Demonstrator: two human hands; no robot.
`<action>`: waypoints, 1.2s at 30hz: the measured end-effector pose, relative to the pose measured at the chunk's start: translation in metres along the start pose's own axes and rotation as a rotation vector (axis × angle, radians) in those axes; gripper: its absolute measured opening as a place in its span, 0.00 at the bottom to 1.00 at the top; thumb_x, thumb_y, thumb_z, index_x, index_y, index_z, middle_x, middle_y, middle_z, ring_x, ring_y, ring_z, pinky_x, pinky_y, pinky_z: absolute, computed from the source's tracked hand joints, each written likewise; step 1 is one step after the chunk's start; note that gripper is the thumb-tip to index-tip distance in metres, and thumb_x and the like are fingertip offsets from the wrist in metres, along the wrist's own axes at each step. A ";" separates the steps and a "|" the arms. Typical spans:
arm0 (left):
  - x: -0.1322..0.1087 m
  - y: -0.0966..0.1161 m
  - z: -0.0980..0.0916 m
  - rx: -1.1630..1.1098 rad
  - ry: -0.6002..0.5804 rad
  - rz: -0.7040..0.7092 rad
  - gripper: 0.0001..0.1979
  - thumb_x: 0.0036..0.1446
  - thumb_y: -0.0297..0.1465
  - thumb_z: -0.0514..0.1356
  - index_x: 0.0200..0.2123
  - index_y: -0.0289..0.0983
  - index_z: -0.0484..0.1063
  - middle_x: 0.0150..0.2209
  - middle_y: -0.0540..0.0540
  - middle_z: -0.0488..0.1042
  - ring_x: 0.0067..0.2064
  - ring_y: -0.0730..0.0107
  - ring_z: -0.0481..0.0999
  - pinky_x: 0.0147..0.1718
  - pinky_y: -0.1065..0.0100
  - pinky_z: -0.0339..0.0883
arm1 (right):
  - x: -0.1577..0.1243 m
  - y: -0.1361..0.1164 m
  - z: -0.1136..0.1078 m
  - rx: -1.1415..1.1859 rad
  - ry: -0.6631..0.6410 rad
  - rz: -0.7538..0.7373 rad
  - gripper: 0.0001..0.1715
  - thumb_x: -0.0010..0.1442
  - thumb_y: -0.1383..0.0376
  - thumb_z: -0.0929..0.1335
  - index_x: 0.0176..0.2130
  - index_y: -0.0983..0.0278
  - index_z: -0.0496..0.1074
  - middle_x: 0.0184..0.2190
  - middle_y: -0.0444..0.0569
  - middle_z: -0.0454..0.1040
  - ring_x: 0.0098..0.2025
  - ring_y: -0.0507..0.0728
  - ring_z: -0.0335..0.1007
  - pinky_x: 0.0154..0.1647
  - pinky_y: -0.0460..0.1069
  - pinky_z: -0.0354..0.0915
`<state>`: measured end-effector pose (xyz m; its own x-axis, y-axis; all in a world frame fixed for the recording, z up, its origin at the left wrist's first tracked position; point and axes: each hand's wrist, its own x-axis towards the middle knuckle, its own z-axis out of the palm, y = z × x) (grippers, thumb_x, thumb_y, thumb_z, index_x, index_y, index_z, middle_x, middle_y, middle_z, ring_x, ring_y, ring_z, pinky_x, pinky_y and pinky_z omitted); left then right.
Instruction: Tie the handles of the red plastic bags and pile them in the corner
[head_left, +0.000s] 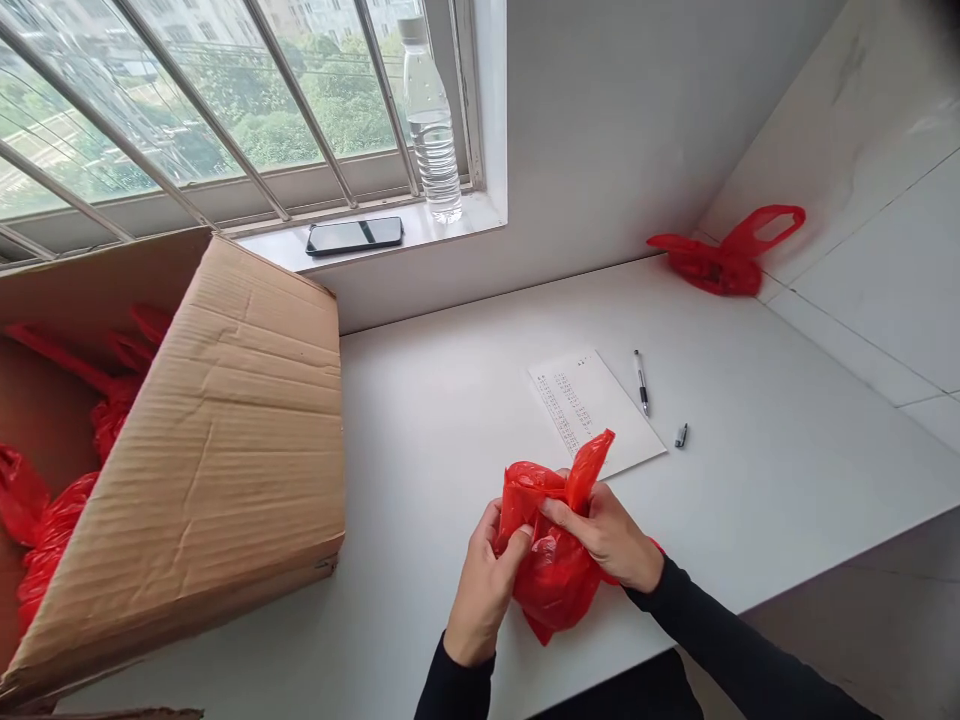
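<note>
Cardboard box (217,440) cropped at L edge; print on sheet (594,412) too small; red bag (555,580) contents unseen.

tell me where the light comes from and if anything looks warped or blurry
Head view: soft daylight from the barred window, only faint shadows on the table; the wide lens bows the bars; the left hand, right hand and red bag are sharp.

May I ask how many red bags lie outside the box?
2: held bag between left hand and right hand; far bag by the wall. The box may hide more.
</note>
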<state>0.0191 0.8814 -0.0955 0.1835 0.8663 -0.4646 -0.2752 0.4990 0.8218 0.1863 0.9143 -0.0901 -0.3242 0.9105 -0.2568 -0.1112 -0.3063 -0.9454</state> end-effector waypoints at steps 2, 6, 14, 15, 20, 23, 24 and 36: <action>0.004 0.000 -0.002 0.044 -0.040 -0.028 0.21 0.58 0.42 0.65 0.51 0.37 0.75 0.45 0.41 0.80 0.43 0.59 0.78 0.40 0.65 0.70 | 0.001 0.002 0.000 0.024 0.004 -0.001 0.13 0.65 0.55 0.69 0.40 0.61 0.78 0.34 0.47 0.79 0.37 0.58 0.75 0.42 0.53 0.71; 0.009 0.004 -0.006 0.061 0.017 -0.021 0.21 0.55 0.41 0.68 0.48 0.36 0.77 0.42 0.41 0.81 0.42 0.56 0.78 0.42 0.62 0.71 | 0.003 0.002 -0.002 0.093 -0.019 0.030 0.21 0.64 0.57 0.70 0.55 0.57 0.72 0.48 0.49 0.79 0.50 0.61 0.76 0.54 0.56 0.70; 0.009 0.010 -0.009 0.076 0.030 -0.059 0.20 0.56 0.43 0.67 0.45 0.35 0.79 0.39 0.40 0.82 0.38 0.57 0.79 0.36 0.64 0.72 | 0.007 0.001 0.001 0.020 -0.014 0.070 0.14 0.65 0.55 0.68 0.37 0.62 0.77 0.33 0.46 0.78 0.37 0.58 0.74 0.42 0.53 0.70; 0.009 0.009 -0.010 0.067 0.032 -0.063 0.21 0.57 0.44 0.66 0.46 0.35 0.79 0.39 0.40 0.81 0.37 0.57 0.79 0.35 0.64 0.72 | 0.007 0.001 0.001 0.014 0.014 0.070 0.13 0.65 0.55 0.68 0.37 0.62 0.76 0.33 0.46 0.78 0.37 0.58 0.74 0.42 0.53 0.70; 0.009 0.006 -0.013 0.086 0.024 -0.058 0.21 0.57 0.42 0.67 0.49 0.36 0.77 0.38 0.42 0.81 0.36 0.59 0.79 0.37 0.63 0.72 | 0.011 -0.002 -0.002 -0.026 0.052 0.053 0.19 0.63 0.54 0.71 0.51 0.58 0.69 0.44 0.46 0.77 0.44 0.58 0.76 0.48 0.54 0.71; 0.009 0.003 -0.015 0.154 0.017 -0.069 0.19 0.57 0.43 0.66 0.44 0.35 0.77 0.35 0.44 0.80 0.35 0.62 0.77 0.37 0.64 0.71 | 0.014 -0.007 -0.006 -0.170 0.081 0.041 0.14 0.64 0.53 0.69 0.44 0.60 0.72 0.38 0.45 0.78 0.39 0.57 0.76 0.44 0.53 0.71; 0.009 0.001 -0.015 0.170 0.019 -0.069 0.18 0.57 0.43 0.66 0.43 0.35 0.77 0.34 0.45 0.79 0.35 0.62 0.76 0.36 0.65 0.70 | 0.015 -0.008 -0.008 -0.231 0.088 0.039 0.13 0.65 0.53 0.69 0.41 0.60 0.72 0.37 0.45 0.78 0.39 0.57 0.75 0.43 0.53 0.70; 0.010 0.001 -0.013 0.216 0.043 -0.061 0.11 0.57 0.39 0.66 0.34 0.36 0.73 0.30 0.48 0.76 0.31 0.68 0.74 0.32 0.69 0.68 | 0.012 -0.006 -0.006 -0.328 0.125 -0.042 0.13 0.67 0.53 0.67 0.47 0.58 0.68 0.39 0.46 0.77 0.42 0.59 0.75 0.48 0.56 0.69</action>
<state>0.0085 0.8908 -0.1031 0.1516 0.8372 -0.5255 -0.0557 0.5380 0.8411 0.1884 0.9291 -0.0886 -0.2062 0.9536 -0.2194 0.1925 -0.1803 -0.9646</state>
